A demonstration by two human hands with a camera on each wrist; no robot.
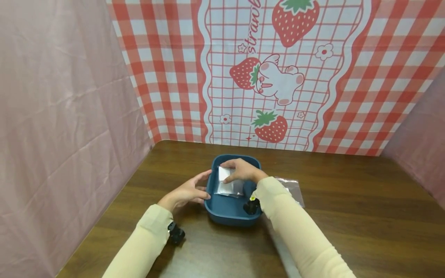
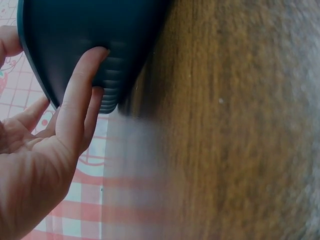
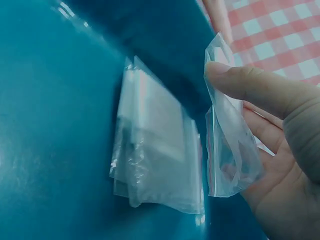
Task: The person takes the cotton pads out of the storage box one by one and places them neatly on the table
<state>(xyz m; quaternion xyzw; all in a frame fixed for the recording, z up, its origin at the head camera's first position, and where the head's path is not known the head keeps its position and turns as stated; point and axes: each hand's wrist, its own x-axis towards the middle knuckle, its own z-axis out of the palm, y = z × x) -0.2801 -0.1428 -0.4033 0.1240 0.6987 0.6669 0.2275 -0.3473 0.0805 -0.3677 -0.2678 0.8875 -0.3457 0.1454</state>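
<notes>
A blue plastic bin (image 1: 229,221) stands on the wooden table. My left hand (image 1: 189,192) lies against the bin's left side, its fairly straight fingers touching the outer wall, as the left wrist view shows. My right hand (image 1: 242,170) reaches into the bin from the right. In the right wrist view its thumb and fingers pinch a small clear zip bag (image 3: 230,150), raised beside a stack of similar clear bags (image 3: 157,142) lying on the bin's floor. White paper-like pieces (image 1: 226,188) show at the bags in the head view.
Another clear bag (image 1: 296,190) lies on the table right of the bin, partly behind my right sleeve. A strawberry-print checked cloth (image 1: 229,127) hangs along the table's back edge, and a pink curtain (image 1: 76,116) hangs at the left.
</notes>
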